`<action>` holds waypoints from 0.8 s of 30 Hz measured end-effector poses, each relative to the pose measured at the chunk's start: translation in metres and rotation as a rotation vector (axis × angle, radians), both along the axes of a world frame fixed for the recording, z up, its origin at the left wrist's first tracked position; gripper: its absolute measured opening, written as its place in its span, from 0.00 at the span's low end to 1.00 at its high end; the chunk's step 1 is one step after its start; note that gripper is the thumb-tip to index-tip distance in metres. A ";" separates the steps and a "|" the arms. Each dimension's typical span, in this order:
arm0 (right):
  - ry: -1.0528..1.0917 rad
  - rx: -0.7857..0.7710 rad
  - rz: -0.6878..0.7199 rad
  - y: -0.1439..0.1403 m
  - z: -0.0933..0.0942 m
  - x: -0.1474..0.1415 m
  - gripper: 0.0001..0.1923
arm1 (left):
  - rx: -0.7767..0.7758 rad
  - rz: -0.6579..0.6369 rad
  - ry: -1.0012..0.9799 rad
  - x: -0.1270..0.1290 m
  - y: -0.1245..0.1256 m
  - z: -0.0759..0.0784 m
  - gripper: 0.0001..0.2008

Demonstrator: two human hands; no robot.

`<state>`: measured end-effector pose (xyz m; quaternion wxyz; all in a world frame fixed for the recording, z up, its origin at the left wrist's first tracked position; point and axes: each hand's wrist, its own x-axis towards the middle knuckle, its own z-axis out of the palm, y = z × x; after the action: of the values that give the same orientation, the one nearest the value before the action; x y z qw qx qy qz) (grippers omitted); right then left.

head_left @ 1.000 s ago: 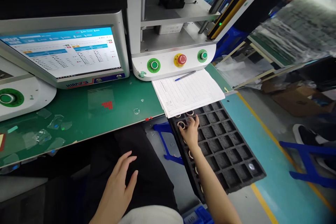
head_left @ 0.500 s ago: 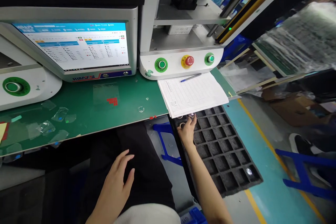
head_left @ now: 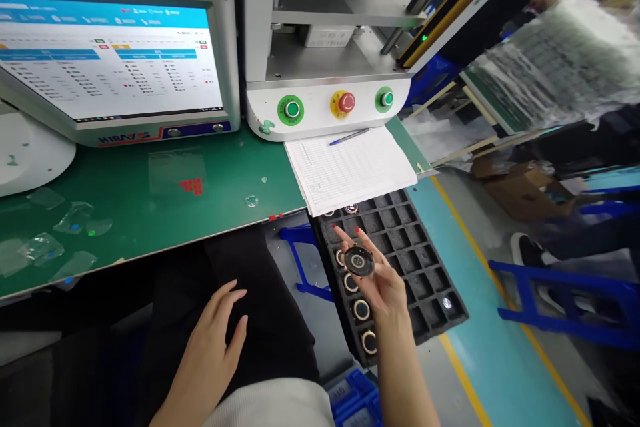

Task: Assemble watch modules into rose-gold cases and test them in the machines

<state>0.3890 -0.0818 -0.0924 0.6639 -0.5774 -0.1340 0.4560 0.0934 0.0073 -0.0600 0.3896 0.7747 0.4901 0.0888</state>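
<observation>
Right hand (head_left: pixel 387 287): gripping glossy black round disc (head_left: pixel 359 260) over black gridded foam-like tray (head_left: pixel 421 284)
Left hand (head_left: pixel 213 340): loosely open, lower left
Disc: pickup step, apparently; next calls for steady grip

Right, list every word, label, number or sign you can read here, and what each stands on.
"HIRA", a blurred letter, then "S": lower monitor frame.
"START": green ring round the left button.
"STO", last letter unclear: yellow ring round the red button.
Too small or blurred: text on the screen, printed sheets, white block, right green button, blue bin, and any marks on the black disc in the right hand.
</observation>
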 end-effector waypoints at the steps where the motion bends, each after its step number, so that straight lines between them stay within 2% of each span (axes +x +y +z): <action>1: 0.021 0.013 0.022 0.000 0.008 -0.004 0.36 | -0.001 -0.003 -0.005 0.001 0.000 0.001 0.18; 5: 0.013 0.021 0.073 0.002 0.023 -0.013 0.37 | 0.005 -0.008 -0.005 -0.002 0.000 0.001 0.17; 8: -0.089 -0.013 0.069 0.002 0.016 -0.016 0.37 | 0.003 -0.021 0.020 -0.008 0.000 -0.002 0.17; 11: -0.294 -0.101 -0.025 0.004 -0.010 -0.010 0.36 | 0.011 -0.027 0.041 -0.013 -0.001 -0.006 0.17; 16: -0.747 -0.322 -0.289 0.020 -0.070 0.019 0.32 | 0.006 -0.056 0.070 -0.013 -0.003 -0.007 0.18; 20: -0.982 -0.394 -0.266 0.035 -0.104 0.036 0.25 | 0.043 -0.059 0.077 -0.013 -0.003 -0.008 0.18; 24: -1.115 -0.388 -0.192 0.043 -0.125 0.036 0.25 | 0.123 -0.046 0.090 -0.017 -0.008 -0.021 0.17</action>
<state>0.4245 -0.0391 -0.2174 0.4140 -0.8499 -0.3237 0.0382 0.0763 -0.0007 -0.0805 0.3205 0.8115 0.4828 0.0748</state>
